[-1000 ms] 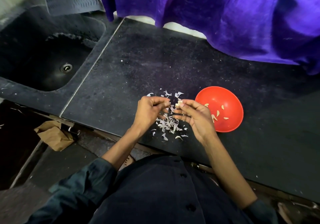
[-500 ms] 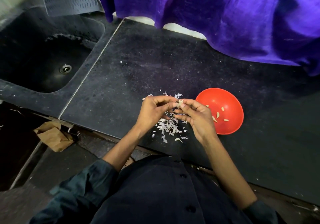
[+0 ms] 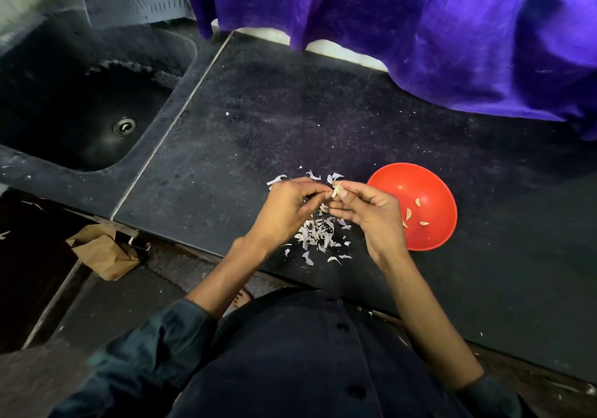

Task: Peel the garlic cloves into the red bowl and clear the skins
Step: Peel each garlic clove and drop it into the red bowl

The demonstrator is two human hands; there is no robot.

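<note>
Spreading under purple cloth (image 3: pixel 420 30), dark countertop (image 3: pixel 290 120), sink (image 3: pixel 80 101) left, skins (image 3: pixel 318 233) scattered

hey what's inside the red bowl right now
The red bowl holds a few peeled garlic cloves on its near-left side. The right hand covers the bowl's left edge, so any cloves there are hidden.

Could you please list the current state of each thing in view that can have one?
Small pale garlic clove: pinched between both hands, partly skinned.
Left hand: fingers curled, picking at the clove.
Right hand: gripping the clove.
Round red plastic bowl: upright on the counter, a few peeled cloves inside.
Pale papery garlic skins: loose heap on the dark speckled stone counter, uncleared.
Black sink: nothing visible in the basin.
</note>
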